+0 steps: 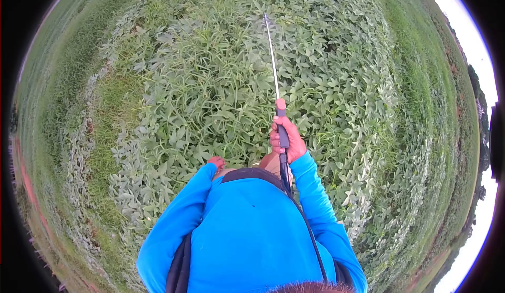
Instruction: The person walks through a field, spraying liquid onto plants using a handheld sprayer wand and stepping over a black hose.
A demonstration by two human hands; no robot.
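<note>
My right hand is wrapped round the dark grip of a sprayer wand, held out in front of my body. The wand's thin metal tube points forward over the leaves, and a faint mist hangs round its nozzle. From the grip a black hose runs back along my right side. Down at my left side, my left hand looks curled beside my waist; what it holds, if anything, is hidden. Dense broad-leaved plants lie beneath the wand.
Tall narrow-bladed grass grows among the leafy plants ahead. Strips of grass border the bed on the left, with more green rows on the right. Dark straps cross my blue sleeves near the shoulders. Trees stand at the far right edge.
</note>
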